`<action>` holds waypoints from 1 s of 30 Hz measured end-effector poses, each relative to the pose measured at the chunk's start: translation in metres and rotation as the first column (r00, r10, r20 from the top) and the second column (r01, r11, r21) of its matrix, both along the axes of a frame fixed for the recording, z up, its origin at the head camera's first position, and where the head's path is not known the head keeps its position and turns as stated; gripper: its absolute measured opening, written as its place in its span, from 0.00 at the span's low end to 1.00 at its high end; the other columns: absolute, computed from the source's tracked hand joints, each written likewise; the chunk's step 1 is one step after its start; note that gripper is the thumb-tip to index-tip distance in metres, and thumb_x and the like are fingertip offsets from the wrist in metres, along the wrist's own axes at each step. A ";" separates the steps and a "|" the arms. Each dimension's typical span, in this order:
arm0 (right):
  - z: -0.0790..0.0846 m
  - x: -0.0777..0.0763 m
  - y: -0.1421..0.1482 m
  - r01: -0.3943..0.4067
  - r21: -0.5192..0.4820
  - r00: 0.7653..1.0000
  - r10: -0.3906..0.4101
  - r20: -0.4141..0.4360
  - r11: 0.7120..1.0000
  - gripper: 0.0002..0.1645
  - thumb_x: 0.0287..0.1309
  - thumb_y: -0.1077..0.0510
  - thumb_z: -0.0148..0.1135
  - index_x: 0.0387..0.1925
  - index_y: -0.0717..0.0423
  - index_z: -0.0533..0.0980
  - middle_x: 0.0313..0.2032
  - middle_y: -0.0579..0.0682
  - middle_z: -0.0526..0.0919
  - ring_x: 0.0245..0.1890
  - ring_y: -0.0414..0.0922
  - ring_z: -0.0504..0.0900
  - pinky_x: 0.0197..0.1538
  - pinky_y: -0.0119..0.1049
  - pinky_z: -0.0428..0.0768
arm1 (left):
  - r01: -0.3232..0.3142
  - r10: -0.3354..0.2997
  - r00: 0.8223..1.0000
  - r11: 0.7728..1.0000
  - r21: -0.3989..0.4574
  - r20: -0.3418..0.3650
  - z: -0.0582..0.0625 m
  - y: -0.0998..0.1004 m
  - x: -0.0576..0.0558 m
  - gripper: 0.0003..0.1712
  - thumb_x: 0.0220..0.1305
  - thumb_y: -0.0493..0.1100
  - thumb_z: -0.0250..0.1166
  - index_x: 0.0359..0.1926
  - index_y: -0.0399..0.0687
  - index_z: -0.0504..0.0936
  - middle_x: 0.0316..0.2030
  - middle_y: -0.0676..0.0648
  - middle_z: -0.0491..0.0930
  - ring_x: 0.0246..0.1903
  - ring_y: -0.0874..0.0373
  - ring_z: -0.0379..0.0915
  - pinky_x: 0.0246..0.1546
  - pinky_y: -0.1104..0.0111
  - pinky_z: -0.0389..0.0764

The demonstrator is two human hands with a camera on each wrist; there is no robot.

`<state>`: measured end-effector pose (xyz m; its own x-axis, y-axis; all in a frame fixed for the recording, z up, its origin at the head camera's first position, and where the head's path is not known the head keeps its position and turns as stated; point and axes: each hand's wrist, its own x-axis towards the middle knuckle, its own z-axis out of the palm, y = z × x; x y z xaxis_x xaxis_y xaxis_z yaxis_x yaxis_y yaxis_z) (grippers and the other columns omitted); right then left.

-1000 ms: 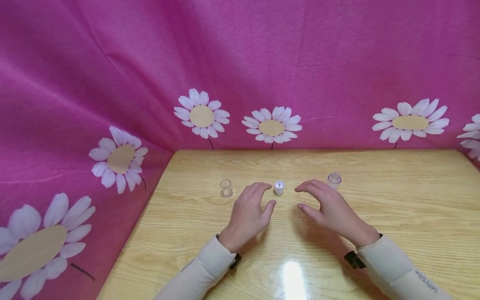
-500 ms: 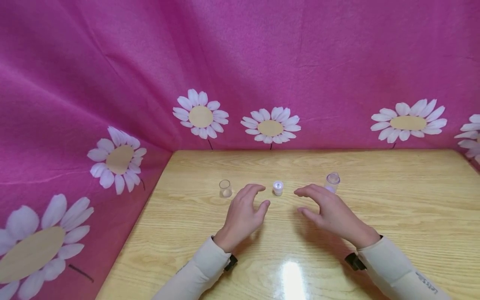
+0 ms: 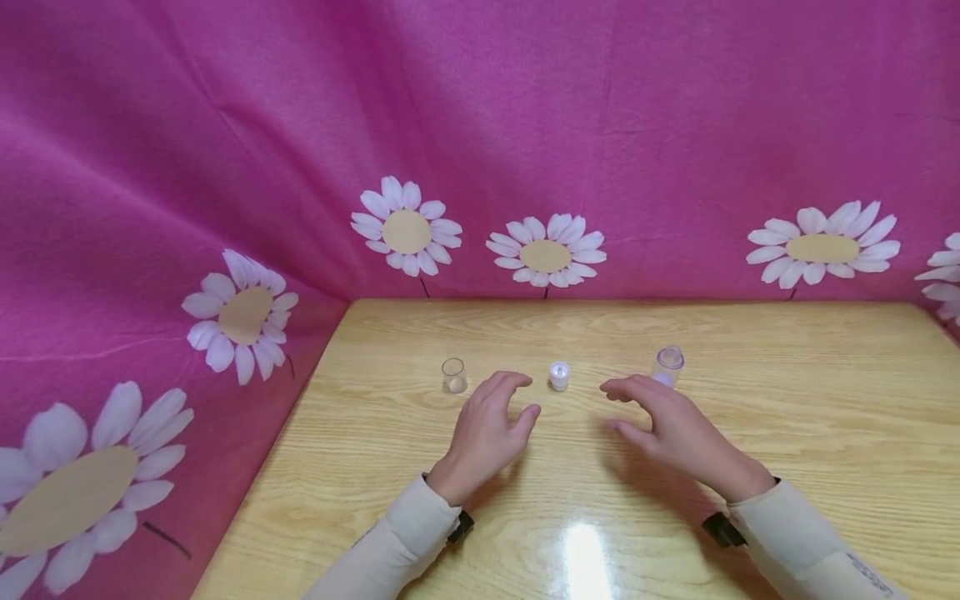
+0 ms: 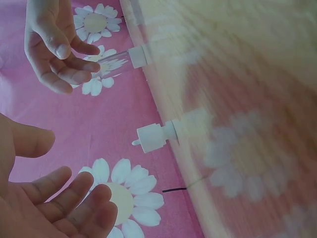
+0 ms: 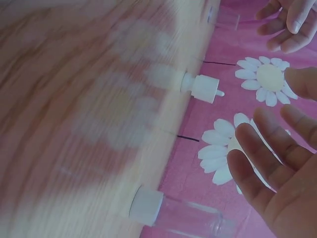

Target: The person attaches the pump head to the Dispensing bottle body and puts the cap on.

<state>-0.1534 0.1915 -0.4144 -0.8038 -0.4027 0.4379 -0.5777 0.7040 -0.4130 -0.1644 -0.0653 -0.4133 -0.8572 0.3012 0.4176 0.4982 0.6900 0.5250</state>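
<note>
A small white pump head (image 3: 559, 377), with a thin nozzle tip up, stands on the table between the hands, touched by neither. The left hand (image 3: 487, 433) hovers to its left, fingers loosely bent, thumb apart, holding nothing. Right of the pump head, the right hand (image 3: 682, 433) is held in the same loose way. Just behind the right hand stands a clear bottle (image 3: 670, 360), its lower part partly covered by that hand; the right wrist view shows its white base (image 5: 146, 206). Beyond the left hand a clear cap (image 3: 453, 377) sits upright, rim up.
The wooden table (image 3: 825, 417) runs back to a pink cloth (image 3: 480, 125) printed with white daisies, which also covers the left side. A bright light reflection lies on the tabletop near the front.
The left hand has drawn back a little to the left, away from the pump head. The right hand has shifted slightly right and nearer. The pump head, bottle and cap stay put.
</note>
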 end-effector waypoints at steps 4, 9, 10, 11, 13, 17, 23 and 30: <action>-0.002 0.001 0.007 0.008 0.007 1.000 -0.008 0.000 1.000 0.22 0.53 0.62 0.72 0.51 0.57 0.79 0.47 0.51 0.86 0.44 0.47 0.84 0.47 0.47 0.83 | 0.000 0.000 1.000 1.000 -0.007 0.007 -0.001 0.000 0.001 0.19 0.64 0.45 0.67 0.54 0.45 0.81 0.53 0.47 0.83 0.55 0.52 0.79 0.54 0.58 0.80; -0.005 0.003 0.015 0.030 0.006 1.000 -0.030 0.004 1.000 0.22 0.52 0.63 0.73 0.50 0.57 0.79 0.46 0.51 0.86 0.43 0.47 0.84 0.45 0.46 0.83 | -0.003 0.004 1.000 1.000 -0.009 0.030 -0.001 0.001 0.001 0.19 0.65 0.45 0.66 0.55 0.45 0.80 0.54 0.47 0.82 0.56 0.52 0.78 0.56 0.58 0.79; -0.006 0.003 0.017 0.035 0.002 0.999 -0.035 0.008 0.999 0.22 0.52 0.63 0.73 0.50 0.57 0.79 0.46 0.51 0.86 0.43 0.47 0.84 0.44 0.45 0.83 | -0.002 0.002 1.000 1.000 -0.010 0.031 -0.001 0.002 0.001 0.19 0.65 0.45 0.66 0.55 0.44 0.80 0.54 0.47 0.82 0.56 0.52 0.78 0.56 0.57 0.79; -0.006 0.004 0.019 0.040 0.001 0.999 -0.040 0.013 0.999 0.22 0.52 0.63 0.72 0.50 0.57 0.79 0.47 0.51 0.86 0.43 0.48 0.85 0.43 0.45 0.83 | 0.000 0.001 0.999 1.000 -0.009 0.039 -0.001 0.002 0.002 0.19 0.65 0.45 0.66 0.55 0.44 0.80 0.54 0.47 0.82 0.56 0.52 0.78 0.56 0.57 0.79; -0.005 0.006 0.022 0.053 -0.002 0.998 -0.053 0.024 0.999 0.22 0.52 0.64 0.72 0.51 0.57 0.79 0.48 0.52 0.86 0.43 0.49 0.85 0.42 0.44 0.83 | 0.000 0.001 0.999 1.000 -0.013 0.047 -0.001 0.003 0.002 0.20 0.65 0.45 0.66 0.55 0.44 0.80 0.55 0.47 0.82 0.57 0.52 0.78 0.57 0.57 0.79; -0.003 0.008 0.032 0.088 -0.007 0.996 -0.088 0.028 0.996 0.22 0.51 0.65 0.73 0.50 0.58 0.80 0.49 0.53 0.86 0.44 0.50 0.85 0.41 0.46 0.84 | 0.001 -0.001 0.999 1.000 -0.011 0.052 -0.001 0.004 0.002 0.20 0.65 0.45 0.66 0.56 0.44 0.80 0.55 0.47 0.82 0.58 0.52 0.77 0.57 0.57 0.78; -0.005 0.006 0.046 0.095 -0.028 0.993 -0.097 -0.069 0.995 0.23 0.46 0.66 0.75 0.47 0.57 0.81 0.45 0.52 0.86 0.40 0.49 0.84 0.37 0.41 0.83 | -0.013 0.013 0.999 1.000 -0.006 0.039 -0.001 0.003 0.000 0.20 0.65 0.46 0.66 0.56 0.45 0.80 0.55 0.47 0.82 0.57 0.52 0.78 0.57 0.57 0.79; -0.005 -0.001 0.048 0.126 -0.034 0.990 -0.128 -0.063 0.991 0.19 0.49 0.65 0.74 0.45 0.56 0.82 0.43 0.50 0.86 0.38 0.48 0.82 0.37 0.42 0.82 | -0.029 0.030 0.998 0.999 -0.015 0.053 0.000 0.003 0.000 0.19 0.65 0.47 0.66 0.55 0.46 0.80 0.54 0.48 0.82 0.56 0.52 0.78 0.56 0.57 0.79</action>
<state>-0.1539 0.2397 -0.4197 -0.8174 -0.2846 0.5008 -0.5102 0.7613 -0.4001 -0.1644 -0.0623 -0.4137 -0.8866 0.2812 0.3672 0.4494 0.7113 0.5404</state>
